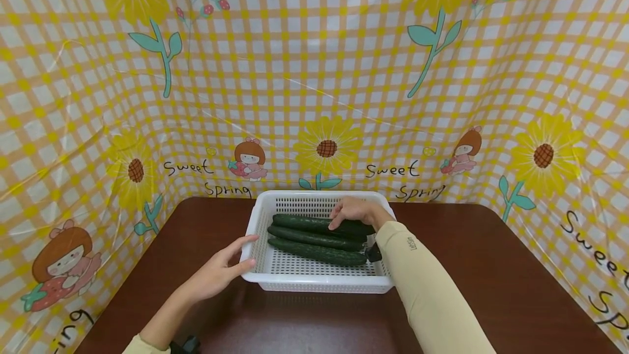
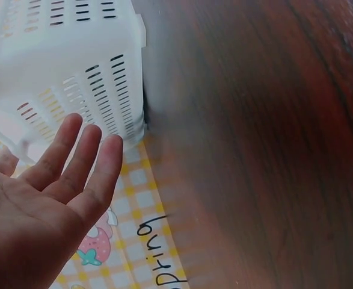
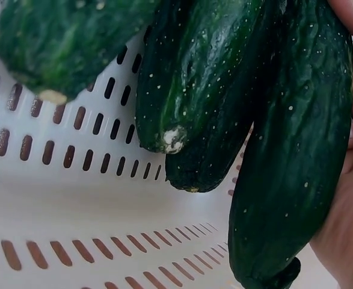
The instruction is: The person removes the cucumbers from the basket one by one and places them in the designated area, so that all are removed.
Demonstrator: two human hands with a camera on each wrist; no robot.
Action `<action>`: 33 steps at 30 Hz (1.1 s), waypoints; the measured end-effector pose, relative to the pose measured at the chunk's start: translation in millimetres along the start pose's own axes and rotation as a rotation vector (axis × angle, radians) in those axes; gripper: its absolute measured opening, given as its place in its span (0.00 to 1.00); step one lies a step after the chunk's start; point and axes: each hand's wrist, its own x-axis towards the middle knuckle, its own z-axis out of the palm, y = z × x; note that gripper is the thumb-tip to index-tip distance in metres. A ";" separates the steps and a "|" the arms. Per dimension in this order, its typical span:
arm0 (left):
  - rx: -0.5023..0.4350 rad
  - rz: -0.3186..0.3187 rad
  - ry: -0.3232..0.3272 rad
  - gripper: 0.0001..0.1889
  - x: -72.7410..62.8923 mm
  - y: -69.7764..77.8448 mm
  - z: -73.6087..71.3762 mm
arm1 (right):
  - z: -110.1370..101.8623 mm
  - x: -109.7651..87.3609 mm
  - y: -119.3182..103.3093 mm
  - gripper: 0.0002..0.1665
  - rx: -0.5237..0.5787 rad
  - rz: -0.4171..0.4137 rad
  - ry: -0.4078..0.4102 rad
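Several dark green cucumbers (image 1: 314,252) lie side by side in a white plastic basket (image 1: 324,278) with slotted walls. My right hand (image 1: 355,210) reaches in from the right and grips the rearmost cucumber (image 3: 290,150) near its right part. In the right wrist view its fingers and palm show along that cucumber's side, and pale blunt ends of the others (image 3: 206,72) point toward the camera. At the basket's left rim, my left hand (image 1: 213,275) touches with thumb and forefinger. Its other fingers (image 2: 107,162) extend loosely beside the outer wall.
The basket stands on a dark brown wooden table (image 1: 491,277), close to its back edge. A yellow checked cloth (image 1: 314,86) with sunflowers and cartoon figures hangs behind the table and along both sides.
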 end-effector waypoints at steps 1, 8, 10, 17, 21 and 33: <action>-0.002 0.000 -0.001 0.30 0.0 0.0 -0.3 | -0.2 0.2 -0.9 0.10 -0.001 -0.004 -0.002; -0.006 0.004 -0.017 0.29 -1.2 0.4 0.3 | -2.3 -2.1 -4.6 0.09 0.001 -0.003 -0.012; -0.014 0.004 -0.011 0.29 -1.2 0.8 0.2 | -4.0 -4.2 -6.4 0.09 -0.008 -0.016 -0.002; -0.023 0.009 0.021 0.29 -0.7 1.5 0.9 | -12.4 -11.7 -10.8 0.21 -0.021 -0.040 0.004; -0.019 0.012 0.050 0.29 -0.3 -0.1 2.5 | -16.8 -14.7 -13.1 0.22 -0.043 -0.061 -0.011; -0.091 0.000 0.071 0.29 -5.5 -0.4 5.2 | -26.2 -21.7 -18.2 0.16 -0.022 -0.089 0.010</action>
